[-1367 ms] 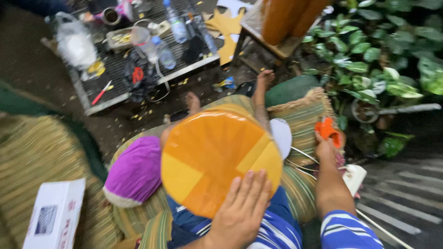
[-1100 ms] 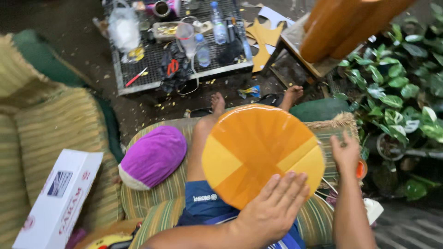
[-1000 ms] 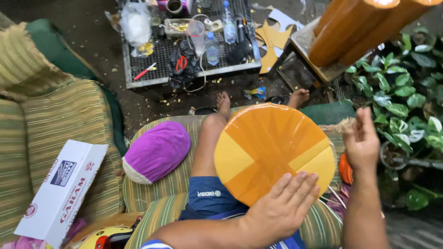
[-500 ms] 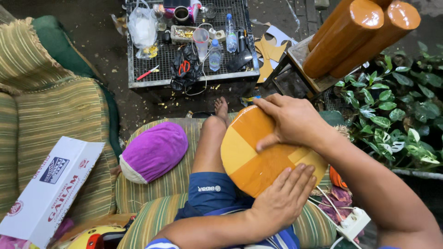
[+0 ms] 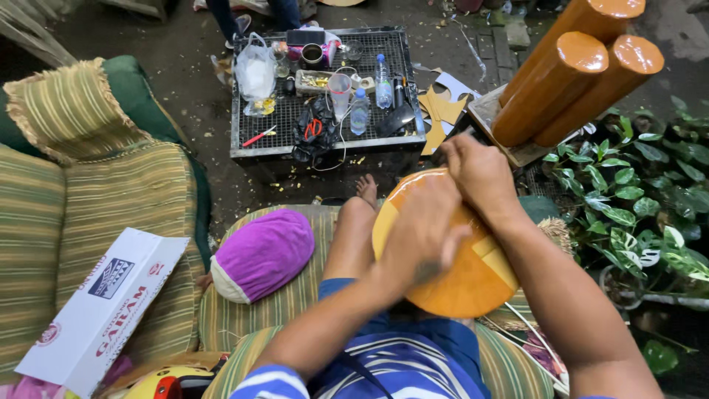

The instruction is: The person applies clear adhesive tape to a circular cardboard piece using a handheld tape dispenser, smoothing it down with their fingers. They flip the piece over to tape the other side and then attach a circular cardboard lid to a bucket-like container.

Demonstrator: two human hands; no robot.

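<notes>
A round orange disc [image 5: 473, 284] with lighter yellow patches rests tilted on my lap, over my bare leg and blue shorts. My left hand [image 5: 421, 233] lies across the middle of its face, fingers curled. My right hand [image 5: 476, 174] grips its far upper rim. Both hands are on the disc, close together. A purple and white rounded cushion-like object [image 5: 262, 255] lies on the striped seat just left of my leg.
A wire-mesh table [image 5: 329, 122] ahead holds bottles, a cup, a plastic bag, red scissors and tools. Three glossy brown cylinders [image 5: 572, 70] lean at upper right above potted green plants [image 5: 639, 214]. A striped sofa [image 5: 88, 192] with a white cardboard box [image 5: 100, 310] is at left.
My right hand came from the disc's right side onto its far rim. My left hand slid from the near edge up over its face. The view shifted rightward and up.
</notes>
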